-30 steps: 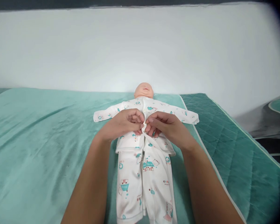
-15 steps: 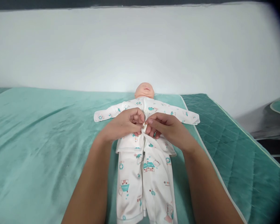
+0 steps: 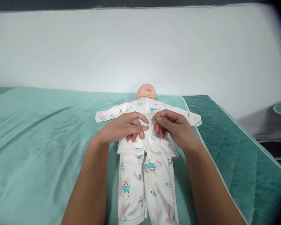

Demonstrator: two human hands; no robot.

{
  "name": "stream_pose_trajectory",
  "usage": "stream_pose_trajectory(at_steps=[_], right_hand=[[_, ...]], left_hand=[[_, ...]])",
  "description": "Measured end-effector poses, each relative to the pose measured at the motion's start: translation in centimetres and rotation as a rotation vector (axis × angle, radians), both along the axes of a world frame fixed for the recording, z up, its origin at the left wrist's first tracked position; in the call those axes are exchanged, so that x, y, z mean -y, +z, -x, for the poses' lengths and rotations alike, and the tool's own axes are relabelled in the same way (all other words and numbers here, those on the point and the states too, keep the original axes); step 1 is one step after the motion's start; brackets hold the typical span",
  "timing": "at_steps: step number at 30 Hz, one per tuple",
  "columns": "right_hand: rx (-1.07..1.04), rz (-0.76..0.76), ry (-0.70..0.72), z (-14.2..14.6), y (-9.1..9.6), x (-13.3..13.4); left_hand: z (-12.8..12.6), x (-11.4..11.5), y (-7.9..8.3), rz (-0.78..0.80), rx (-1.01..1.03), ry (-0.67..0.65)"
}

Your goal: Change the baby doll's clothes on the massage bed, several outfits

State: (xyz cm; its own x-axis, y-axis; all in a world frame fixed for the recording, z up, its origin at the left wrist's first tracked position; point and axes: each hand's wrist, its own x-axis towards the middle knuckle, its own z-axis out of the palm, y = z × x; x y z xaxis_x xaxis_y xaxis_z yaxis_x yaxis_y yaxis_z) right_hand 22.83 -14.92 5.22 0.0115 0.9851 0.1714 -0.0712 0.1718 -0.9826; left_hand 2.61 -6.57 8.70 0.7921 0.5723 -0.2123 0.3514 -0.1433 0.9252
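A baby doll lies on its back, its head [image 3: 146,91] toward the wall and its arms spread to both sides. It wears a white printed jacket [image 3: 158,145] and matching trousers [image 3: 131,187]. Over the jacket's left front is my left hand [image 3: 128,126], thumb and forefinger apart, holding nothing. My right hand [image 3: 172,126] hovers over the other front, thumb against forefinger and the other fingers curled; no cloth shows in its grip. Between the hands the jacket's front edges meet. A button [image 3: 146,112] shows on the upper chest.
Under the doll a light green cover [image 3: 49,140] spreads across the bed. A darker quilted mat [image 3: 236,156] lies on the right, along a pale piped edge. Behind the doll's head rises a white wall [image 3: 140,47].
Both hands have let go of the jacket's front edge and drawn slightly apart. The pinched-up cloth at the middle now lies flatter. The doll keeps its pose.
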Motion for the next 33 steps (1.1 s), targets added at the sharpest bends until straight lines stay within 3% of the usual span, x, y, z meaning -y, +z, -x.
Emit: stream_pose_trajectory(at_steps=[2, 7, 9, 12, 15, 17, 20, 24, 29, 31, 33], right_hand=[[-0.053, -0.071, -0.076, 0.0, 0.0, 0.0], [-0.003, -0.206, -0.412, -0.3, -0.8, -0.5], [0.106, -0.223, -0.529, -0.8, -1.8, -1.1], [0.377, -0.212, -0.634, -1.8, -3.6, -2.4], [0.623, -0.146, -0.638, -2.8, -5.5, -3.7], [0.705, -0.044, -0.658, -3.7, -6.6, -4.0], [0.782, 0.054, -0.787, -5.3, -8.2, -2.8], [0.946, -0.032, -0.826, -5.8, -10.0, 2.6], [1.095, -0.219, -0.67, -2.6, -11.9, 14.1], [1.145, -0.247, -0.653, -1.9, -13.3, 18.6], [1.2, -0.291, -0.666, -2.0, -15.2, 22.4]], left_hand=[[0.1, 0.0, -0.1, -0.014, 0.012, 0.042], [0.5, 0.2, 0.1, -0.05, 0.102, -0.003], [0.4, -0.3, -0.4, -0.128, 0.26, 0.147], [-0.1, -2.1, -2.6, -0.386, 0.348, 0.545], [-0.3, -4.3, -5.8, -0.792, 0.094, 0.852], [0.2, -4.9, -7.5, -0.969, -0.131, 0.867], [2.6, -3.8, -9.1, -0.973, -0.417, 0.85], [7.9, 1.0, -10.0, -0.894, -0.623, 0.863], [16.3, 11.8, -11.6, -1.003, -0.514, 0.778], [20.7, 16.3, -12.9, -1.014, -0.461, 0.829], [26.0, 20.2, -14.8, -1.01, -0.477, 0.989]])
